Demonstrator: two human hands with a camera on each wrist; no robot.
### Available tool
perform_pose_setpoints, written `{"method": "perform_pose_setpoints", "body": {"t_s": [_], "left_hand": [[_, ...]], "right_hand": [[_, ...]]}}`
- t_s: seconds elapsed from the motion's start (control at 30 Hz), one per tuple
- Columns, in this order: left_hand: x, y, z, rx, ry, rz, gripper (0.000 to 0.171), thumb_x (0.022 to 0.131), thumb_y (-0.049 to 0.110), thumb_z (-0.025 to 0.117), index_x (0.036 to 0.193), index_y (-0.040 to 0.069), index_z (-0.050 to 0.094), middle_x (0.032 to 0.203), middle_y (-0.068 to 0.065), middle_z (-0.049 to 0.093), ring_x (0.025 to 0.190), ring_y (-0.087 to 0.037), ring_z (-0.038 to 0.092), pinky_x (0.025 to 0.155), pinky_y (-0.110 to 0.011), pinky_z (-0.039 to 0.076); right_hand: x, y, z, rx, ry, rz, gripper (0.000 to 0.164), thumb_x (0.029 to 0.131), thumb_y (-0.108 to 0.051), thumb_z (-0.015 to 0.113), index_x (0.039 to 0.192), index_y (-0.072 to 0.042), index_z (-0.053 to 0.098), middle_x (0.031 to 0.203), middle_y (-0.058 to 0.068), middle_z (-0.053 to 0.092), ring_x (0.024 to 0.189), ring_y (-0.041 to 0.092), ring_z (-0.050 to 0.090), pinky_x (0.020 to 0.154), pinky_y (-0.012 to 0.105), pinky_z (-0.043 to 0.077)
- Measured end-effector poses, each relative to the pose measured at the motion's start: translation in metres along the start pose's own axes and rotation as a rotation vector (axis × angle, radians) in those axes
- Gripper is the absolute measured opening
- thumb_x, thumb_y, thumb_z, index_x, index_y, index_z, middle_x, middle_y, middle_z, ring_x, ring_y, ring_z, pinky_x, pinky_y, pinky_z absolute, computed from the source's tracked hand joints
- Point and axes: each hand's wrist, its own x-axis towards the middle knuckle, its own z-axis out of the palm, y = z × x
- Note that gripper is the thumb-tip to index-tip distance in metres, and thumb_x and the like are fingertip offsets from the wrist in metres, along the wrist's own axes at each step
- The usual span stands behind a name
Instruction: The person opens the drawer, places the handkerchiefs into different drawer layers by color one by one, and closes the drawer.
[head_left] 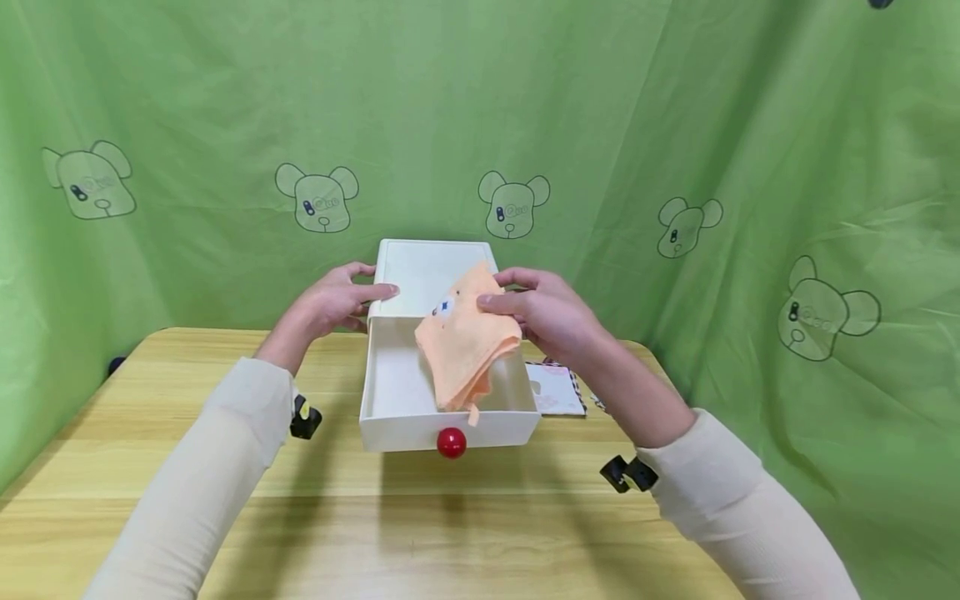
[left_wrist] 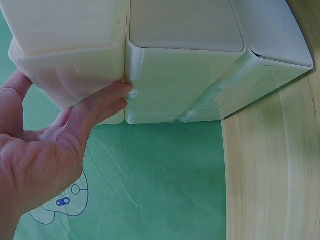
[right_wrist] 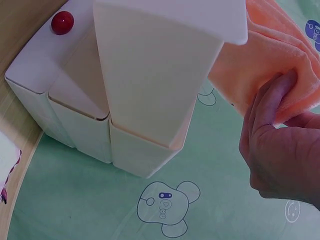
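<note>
A white drawer cabinet [head_left: 427, 262] stands on the table, its stacked units [left_wrist: 185, 85] visible in the left wrist view. The top drawer [head_left: 405, 432], with a red knob [head_left: 452, 442], is pulled out towards me. My left hand [head_left: 326, 302] grips the top unit at its left side, thumb on the top and fingers along the side wall. Over the drawer, my right hand [head_left: 551, 315] pinches a folded peach-orange cloth [head_left: 468, 346] between thumb and fingers. The cloth carries a small blue-and-white motif and hangs down into the drawer opening, a small loop at its lower tip.
A white patterned item [head_left: 555, 390] with a checkered edge lies on the wooden table [head_left: 315, 517], right of the cabinet. Another red knob [right_wrist: 62, 23] sits on a lower drawer. A green curtain [head_left: 420, 108] with bear outlines hangs behind the table.
</note>
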Motion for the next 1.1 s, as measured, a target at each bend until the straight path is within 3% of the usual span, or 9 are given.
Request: {"method": "perform_pose_setpoints", "body": {"t_s": [0.33,0.67,0.9,1.1], "left_hand": [[-0.001,-0.001,0.0,-0.018,-0.003,0.003,0.085,0.097,0.025,0.069,0.162,0.01,0.016,0.127,-0.019,0.057,0.097,-0.023,0.064,0.1,-0.047,0.057],[0.0,0.001,0.001,-0.019,0.003,0.002,0.084,0.097,0.025,0.07,0.161,0.01,0.018,0.127,-0.018,0.057,0.096,-0.022,0.064,0.099,-0.047,0.058],[0.001,0.0,0.0,-0.015,0.002,0.002,0.085,0.096,0.026,0.071,0.161,0.01,0.018,0.12,-0.016,0.058,0.092,-0.02,0.063,0.099,-0.047,0.058],[0.0,0.0,0.0,-0.013,-0.007,0.002,0.085,0.097,0.026,0.07,0.162,0.01,0.017,0.127,-0.019,0.056,0.097,-0.023,0.064,0.096,-0.044,0.06]], "right_hand": [[0.004,0.006,0.019,0.044,-0.004,-0.014,0.028,0.096,-0.011,0.066,0.121,-0.003,0.058,0.082,0.001,0.069,0.065,0.01,0.063,0.06,0.021,0.053],[0.008,0.008,0.037,0.104,-0.037,-0.04,0.026,0.095,-0.008,0.066,0.119,0.0,0.059,0.087,0.004,0.07,0.068,0.01,0.064,0.061,0.021,0.054],[0.011,0.01,0.043,0.125,-0.053,-0.054,0.024,0.095,-0.007,0.065,0.118,-0.001,0.059,0.083,0.003,0.071,0.067,0.01,0.064,0.061,0.021,0.054],[0.011,0.012,0.041,0.085,-0.062,-0.041,0.024,0.096,-0.008,0.064,0.118,-0.001,0.058,0.082,0.003,0.069,0.066,0.01,0.063,0.06,0.021,0.054]]}}
